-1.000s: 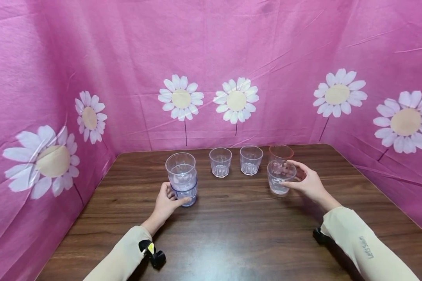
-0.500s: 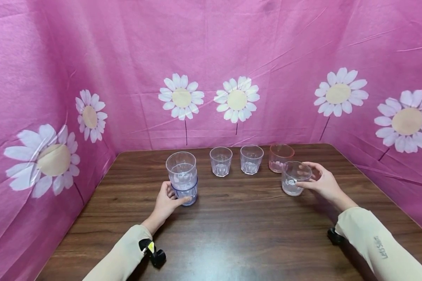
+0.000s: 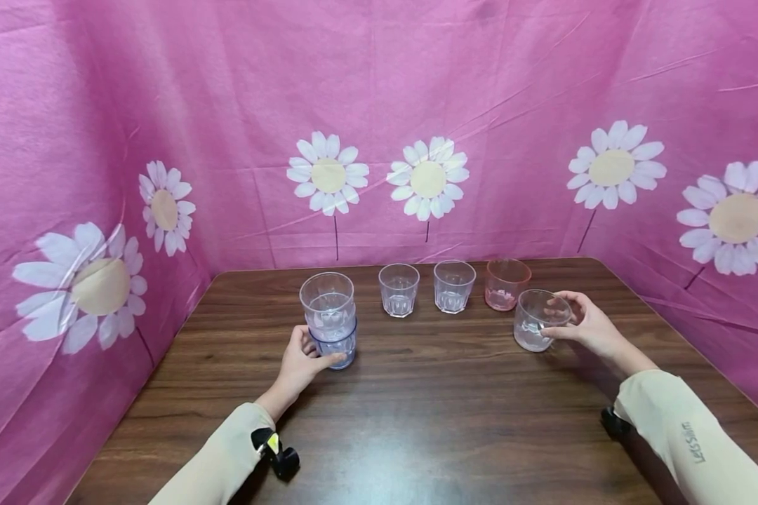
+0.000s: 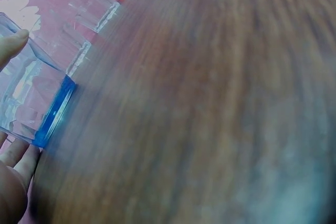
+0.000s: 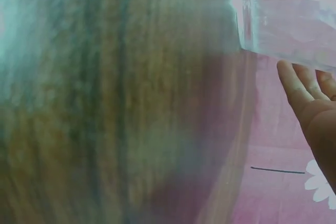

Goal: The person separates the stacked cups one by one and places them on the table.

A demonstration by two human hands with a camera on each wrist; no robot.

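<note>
Held clear cup [image 3: 530, 333] was just beside the red cup [image 3: 507, 289], on its near right side; couldn't tell if its base touched the surface [image 3: 423, 407]. Right hand [image 3: 586, 326] had it: fingers part-curled, spread to cup width, thumb on the near wall. Left hand [image 3: 300, 361] had fingers curled round the blue cup [image 3: 342, 342], well left of the red cup, with clear cupware [image 3: 326, 301] nested on top, count unclear. Cups looked light, stiff, smooth; probably slippery if damp. Glass or plastic unclear, so I'd have treated them as fragile. Best hold: low-mid wall, thumb opposed, rim free, light squeeze. Stack looked top-heavy; lower wall grip made sense.
</note>
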